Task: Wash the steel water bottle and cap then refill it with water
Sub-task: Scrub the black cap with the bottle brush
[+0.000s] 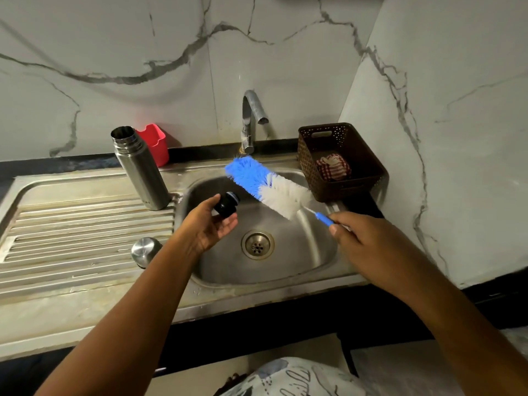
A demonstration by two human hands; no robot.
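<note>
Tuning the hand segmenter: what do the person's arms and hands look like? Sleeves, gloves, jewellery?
The left hand and right hand are bare: no gloves, rings or watch visible. The left arm and right arm are bare to the frame edge, no sleeves.

The worktop (pixel 85 315) in front of me is a steel sink unit. To my left its ribbed drainboard (pixel 85 232) carries the steel bottle (pixel 141 172), upright and open-mouthed, just beside the basin (pixel 300 252). A red plastic holder (pixel 155 141) stands behind the bottle, against the wall. Nearer me, a domed steel cap (pixel 144 250) sits on the ribs by the basin's edge. The tap (pixel 251 121) rises at the back rim. On the right rim rests a brown perforated basket (pixel 307 161).
</note>
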